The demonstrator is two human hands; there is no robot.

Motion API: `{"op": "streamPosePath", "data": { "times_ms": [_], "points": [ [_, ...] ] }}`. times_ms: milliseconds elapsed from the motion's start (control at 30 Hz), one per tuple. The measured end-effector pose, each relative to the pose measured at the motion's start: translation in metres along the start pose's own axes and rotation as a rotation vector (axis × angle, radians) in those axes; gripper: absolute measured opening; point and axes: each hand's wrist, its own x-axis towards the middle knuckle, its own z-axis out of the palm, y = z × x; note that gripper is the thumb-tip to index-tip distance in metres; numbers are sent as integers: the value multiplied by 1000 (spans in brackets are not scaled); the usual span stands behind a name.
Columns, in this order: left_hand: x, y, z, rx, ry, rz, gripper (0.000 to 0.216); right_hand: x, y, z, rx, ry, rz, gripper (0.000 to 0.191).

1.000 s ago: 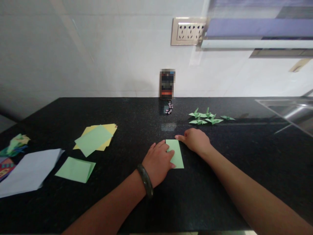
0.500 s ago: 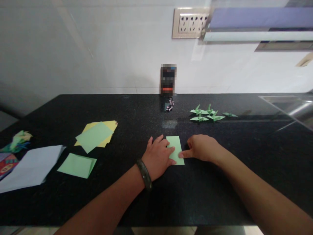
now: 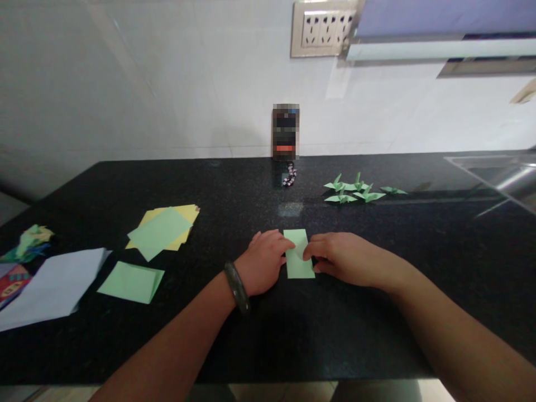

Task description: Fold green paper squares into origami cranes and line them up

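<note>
A pale green sheet of folding paper [image 3: 298, 262], folded to a narrow upright rectangle, lies flat on the black countertop. At its left edge my left hand [image 3: 264, 259] rests palm down, a dark bangle on the wrist, one finger reaching onto the paper. My right hand [image 3: 335, 254] has its fingers curled at the right edge, fingertips on the paper and the thumb low beside its corner. Beyond that hand stand several folded green paper cranes [image 3: 343, 197].
To the left lie yellow and green paper sheets [image 3: 161, 231], a folded green sheet [image 3: 129, 282] and white paper [image 3: 62, 285]. Crumpled coloured paper [image 3: 36, 241] sits at the far left. A phone-like object [image 3: 286, 134], blurred out, leans on the wall near a beaded strap [image 3: 290, 176].
My left thumb has drawn back off the paper, and that hand has shifted slightly left. My right hand has gone from pressing with its thumb to gripping the right edge with curled fingers.
</note>
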Motion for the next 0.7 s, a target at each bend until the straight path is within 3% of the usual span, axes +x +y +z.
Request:
{"op": "streamPosePath", "data": {
  "times_ms": [267, 433, 700],
  "points": [
    [4, -9, -5, -39, -15, 71, 32, 3, -10, 3, 103, 78, -78, 10],
    [4, -9, -6, -38, -36, 68, 34, 1, -18, 3, -118, -12, -97, 13],
    [3, -11, -12, -76, -90, 91, 40, 2, -16, 1, -238, 16, -118, 11]
  ]
}}
